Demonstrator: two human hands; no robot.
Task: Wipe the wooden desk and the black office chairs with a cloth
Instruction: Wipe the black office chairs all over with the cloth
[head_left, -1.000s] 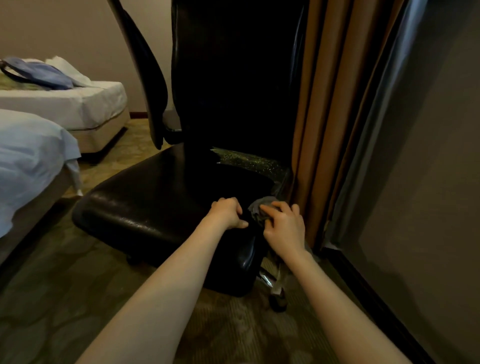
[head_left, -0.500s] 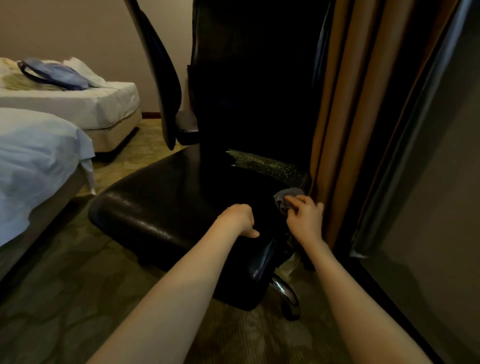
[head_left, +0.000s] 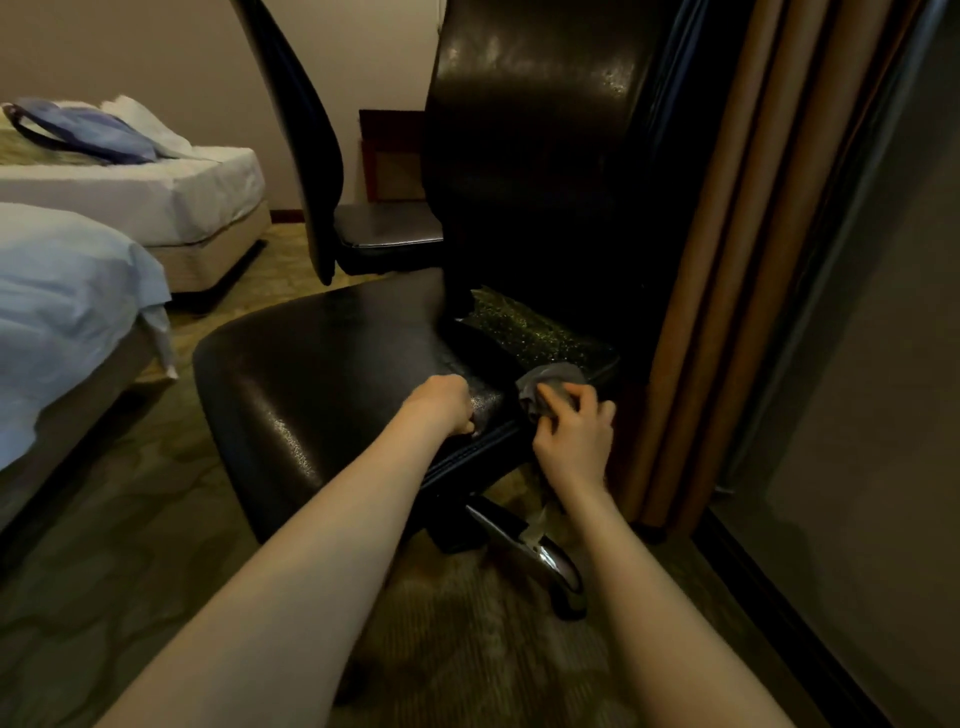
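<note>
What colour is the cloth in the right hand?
The cloth is grey; the head view shows it best.

A blue bag (head_left: 83, 132) lies on the far bed (head_left: 156, 197); brown curtains (head_left: 753, 260) hang at right.

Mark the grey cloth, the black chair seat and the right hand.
grey cloth (head_left: 553, 378): head view, bunched top above the fingers.
black chair seat (head_left: 322, 374): head view, bare middle of the cushion.
right hand (head_left: 574, 441): head view, back of the hand.
</note>
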